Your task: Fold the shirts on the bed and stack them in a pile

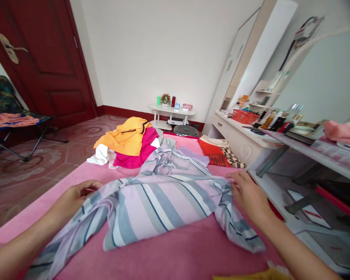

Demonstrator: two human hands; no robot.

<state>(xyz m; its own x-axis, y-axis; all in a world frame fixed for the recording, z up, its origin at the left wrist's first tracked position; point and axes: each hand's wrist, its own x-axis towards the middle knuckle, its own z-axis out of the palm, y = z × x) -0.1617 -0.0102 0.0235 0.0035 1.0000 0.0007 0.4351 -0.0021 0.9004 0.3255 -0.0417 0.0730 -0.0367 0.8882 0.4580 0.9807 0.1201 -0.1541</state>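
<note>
A striped long-sleeved shirt (163, 198) in pale lilac, grey and blue lies spread over the pink bed (175, 256). Its two sleeves trail toward me, one on each side. My left hand (78, 194) grips the shirt's left edge near a shoulder, the fingertips partly hidden by cloth. At the opposite edge, my right hand (246, 194) pinches the fabric between thumb and fingers. Beyond the shirt, a heap holds a yellow garment (125, 134) on top of a magenta one (134, 157). Folded orange and patterned clothing (220, 151) sits at the far right of the bed.
A white dressing table (236, 130) with a red basket (245, 116) and bottles stands on the right, beside a shelf (309, 147). A folding chair (14, 120) is at left near a dark red door (46, 58). A small white table (172, 109) stands by the wall.
</note>
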